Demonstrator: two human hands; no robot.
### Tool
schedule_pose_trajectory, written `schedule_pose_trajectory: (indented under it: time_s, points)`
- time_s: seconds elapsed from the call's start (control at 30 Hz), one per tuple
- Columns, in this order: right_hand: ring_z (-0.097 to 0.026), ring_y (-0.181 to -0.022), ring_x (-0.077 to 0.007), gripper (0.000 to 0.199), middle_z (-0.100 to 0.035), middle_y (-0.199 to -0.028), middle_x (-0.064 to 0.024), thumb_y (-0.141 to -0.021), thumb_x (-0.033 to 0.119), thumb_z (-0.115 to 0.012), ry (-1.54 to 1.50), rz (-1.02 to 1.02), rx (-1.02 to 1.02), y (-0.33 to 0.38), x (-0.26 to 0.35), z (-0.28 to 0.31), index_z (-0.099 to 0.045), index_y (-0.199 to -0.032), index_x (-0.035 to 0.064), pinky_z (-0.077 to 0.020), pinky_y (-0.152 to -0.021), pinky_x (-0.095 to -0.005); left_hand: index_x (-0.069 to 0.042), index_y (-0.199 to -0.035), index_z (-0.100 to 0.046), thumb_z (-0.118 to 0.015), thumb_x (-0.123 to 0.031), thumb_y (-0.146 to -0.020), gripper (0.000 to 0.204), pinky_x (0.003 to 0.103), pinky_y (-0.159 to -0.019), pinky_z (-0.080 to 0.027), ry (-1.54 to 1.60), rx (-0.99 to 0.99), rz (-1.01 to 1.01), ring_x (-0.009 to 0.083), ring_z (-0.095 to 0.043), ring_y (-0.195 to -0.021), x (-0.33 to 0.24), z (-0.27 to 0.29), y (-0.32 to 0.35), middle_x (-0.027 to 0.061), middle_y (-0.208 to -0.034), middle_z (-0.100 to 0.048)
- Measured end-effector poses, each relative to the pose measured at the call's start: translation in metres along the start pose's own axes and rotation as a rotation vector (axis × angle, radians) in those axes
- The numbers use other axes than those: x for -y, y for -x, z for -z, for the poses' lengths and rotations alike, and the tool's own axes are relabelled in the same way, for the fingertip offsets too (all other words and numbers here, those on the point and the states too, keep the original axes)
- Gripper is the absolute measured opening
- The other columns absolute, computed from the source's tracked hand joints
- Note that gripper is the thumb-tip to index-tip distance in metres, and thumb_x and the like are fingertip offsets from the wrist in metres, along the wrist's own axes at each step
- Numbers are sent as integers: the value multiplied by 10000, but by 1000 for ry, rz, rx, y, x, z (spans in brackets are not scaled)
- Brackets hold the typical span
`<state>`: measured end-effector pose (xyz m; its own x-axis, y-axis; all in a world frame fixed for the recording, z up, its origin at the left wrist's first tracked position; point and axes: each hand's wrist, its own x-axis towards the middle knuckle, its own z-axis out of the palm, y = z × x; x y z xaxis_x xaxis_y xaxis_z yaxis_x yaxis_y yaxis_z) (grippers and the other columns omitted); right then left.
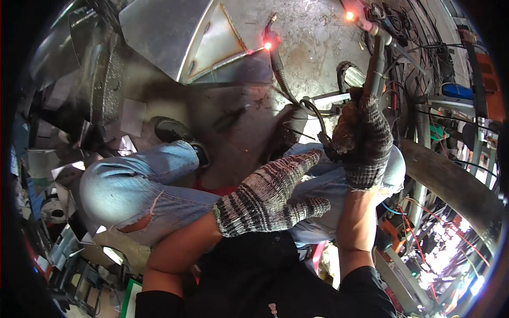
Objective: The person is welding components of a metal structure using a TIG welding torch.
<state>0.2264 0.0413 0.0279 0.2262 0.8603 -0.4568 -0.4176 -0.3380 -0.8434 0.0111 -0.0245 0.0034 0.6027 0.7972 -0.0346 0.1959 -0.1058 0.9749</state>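
My left hand [268, 193], in a striped grey knit glove, is stretched out above my thighs. Its fingers lie together, the thumb stands apart, and nothing is in it. In a matching glove, my right hand [368, 140] is closed around the dark handle of a hammer-shaped tool [376, 66]. The tool points away from me, with a crosswise head at its far end. Beyond my hands, a welding torch [277, 61] with a bent neck lies near the sheet metal piece [217, 45]. Its dark cable runs back toward my right hand.
Red bright spots glow by the torch and the tool head. Metal scraps and a dark steel beam [101, 79] crowd the left. Tangled cables, a thick curved pipe [456, 180] and orange parts [488, 87] fill the right. My knees in torn jeans [119, 185] frame the floor.
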Motion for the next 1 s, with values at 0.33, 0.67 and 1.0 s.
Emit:
schedule_pose_trajectory:
  time_s: [0.33, 0.67, 1.0]
  points:
    - [-515, -467, -129, 281, -589, -710, -6, -1058, 332, -739, -74, 12, 104, -1, 9, 16, -630, -1010, 78, -397, -422, -284, 37, -1424, -653, -899, -360, -930, 679, 444, -1064, -579, -85, 16, 264, 375, -738, -1215, -10, -1, -14, 247, -1313, -741]
    - [-483, -413, -109, 292, -568, -708, 13, -1059, 318, -732, -150, -256, 220, -11, 11, 25, -660, -1169, 57, -388, -368, -286, 3, -1423, -668, -862, -145, -963, 521, 385, -1085, -584, -58, -100, 161, 255, -730, -1275, 12, 14, -16, 165, -1389, -743]
    - [-596, -611, -83, 289, -693, -789, -21, -999, 251, -845, 393, 145, -28, -5, 5, 14, -740, -1175, 47, -450, -540, -268, 11, -1384, -688, -882, -299, -941, 575, 437, -1064, -582, -328, -76, 155, 335, -744, -1195, 11, 15, -16, 209, -1308, -751]
